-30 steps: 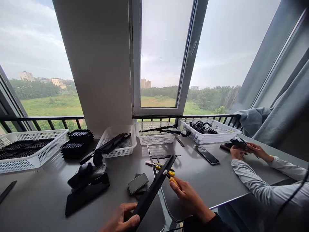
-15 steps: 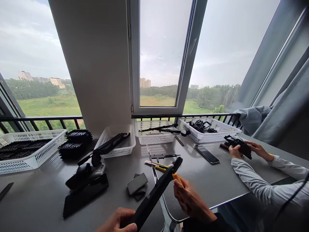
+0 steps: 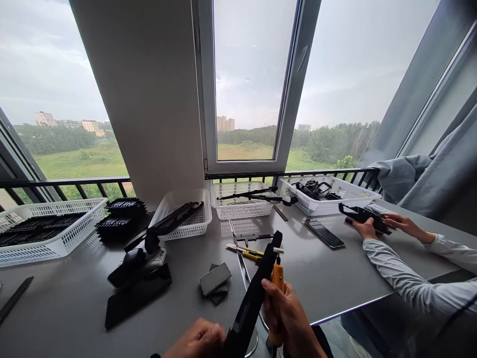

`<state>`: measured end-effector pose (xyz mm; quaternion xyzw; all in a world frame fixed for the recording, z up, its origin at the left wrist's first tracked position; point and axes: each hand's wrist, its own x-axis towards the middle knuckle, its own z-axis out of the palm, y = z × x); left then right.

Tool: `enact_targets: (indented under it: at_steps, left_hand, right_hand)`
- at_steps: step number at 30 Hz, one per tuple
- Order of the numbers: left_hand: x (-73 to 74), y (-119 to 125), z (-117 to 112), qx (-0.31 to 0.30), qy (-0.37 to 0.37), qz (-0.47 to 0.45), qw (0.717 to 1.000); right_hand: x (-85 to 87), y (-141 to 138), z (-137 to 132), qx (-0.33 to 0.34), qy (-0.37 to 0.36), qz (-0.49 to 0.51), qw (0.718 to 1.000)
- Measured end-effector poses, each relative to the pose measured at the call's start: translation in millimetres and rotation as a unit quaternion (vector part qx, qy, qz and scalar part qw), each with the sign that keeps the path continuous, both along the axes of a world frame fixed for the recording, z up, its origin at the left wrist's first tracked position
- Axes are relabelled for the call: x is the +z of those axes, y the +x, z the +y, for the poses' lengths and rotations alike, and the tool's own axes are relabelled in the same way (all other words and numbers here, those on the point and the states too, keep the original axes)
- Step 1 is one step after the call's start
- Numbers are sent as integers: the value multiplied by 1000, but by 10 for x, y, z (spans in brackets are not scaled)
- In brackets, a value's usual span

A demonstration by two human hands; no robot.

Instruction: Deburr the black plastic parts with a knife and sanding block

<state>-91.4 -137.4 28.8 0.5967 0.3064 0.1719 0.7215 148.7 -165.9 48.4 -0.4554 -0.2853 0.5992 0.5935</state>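
Note:
My left hand (image 3: 197, 339) is closed round the lower end of a long black plastic strip (image 3: 250, 301), which slants up and away to the right. In my right hand (image 3: 288, 311) is a yellow-orange rotary tool (image 3: 278, 276), held upright with a short white tip at its top. That tip lies close beside the strip's upper end; whether they touch I cannot tell. My right thumb is near the strip's edge. Behind the strip lie yellow-handled tools (image 3: 251, 254) and a black caliper (image 3: 255, 237). Left of it, a small grey rectangular block (image 3: 215, 279) rests on a dark piece.
White baskets (image 3: 182, 231) with black parts line the window side. Stacked black parts (image 3: 121, 221) and a black glossy panel (image 3: 137, 297) are on the left. A phone (image 3: 324, 233) lies to the right, near a co-worker's hands (image 3: 367, 228) holding a black part. A table edge (image 3: 354, 308) runs front right.
The rotary tool has turned from slanting to upright, its white tip now at the strip's right side. The strip stands steeper and slightly right. The co-worker's black part has turned.

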Motion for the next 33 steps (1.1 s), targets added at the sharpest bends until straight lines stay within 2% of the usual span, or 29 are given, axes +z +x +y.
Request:
enact_targets:
  at_steps: [1, 2, 6, 9, 11, 13, 16, 18, 21, 28, 33]
  left_hand:
    - [-12, 103, 15, 33, -40, -46, 998]
    - [-23, 216, 23, 37, -70, -96, 992]
    - [-100, 635, -28, 18, -120, -254, 960]
    - [-184, 794, -109, 35, -173, -333, 926]
    - [-209, 817, -148, 56, -206, -353, 911]
    - [-192, 798, -169, 82, -212, -342, 912]
    - [-106, 755, -181, 115, -201, -292, 928]
    - [-32, 735, -195, 133, -194, -254, 938]
    - [78, 706, -238, 162, -181, -209, 947]
    - [233, 593, -306, 157, -113, -123, 973]
    - [258, 583, -325, 174, -97, -115, 973]
  right_hand:
    - [2, -25, -17, 4, 4, 2, 1000]
    - [-1, -48, -27, 8, 9, 1, 1000]
    - [-42, -78, -24, -5, 11, -39, 999]
    - [-58, 4, -56, 2, 7, -113, 994]
    - [-56, 91, -125, 19, 26, -191, 981]
    - [-47, 176, -221, 45, 56, -297, 952]
    - [-27, 244, -359, 138, 82, -444, 881]
    - [-17, 236, -413, 208, 83, -503, 834]
    - [-26, 177, -425, 241, 66, -567, 785]
    - [-120, 67, -361, 228, 38, -649, 725]
    - [-141, 19, -386, 243, 74, -651, 715]
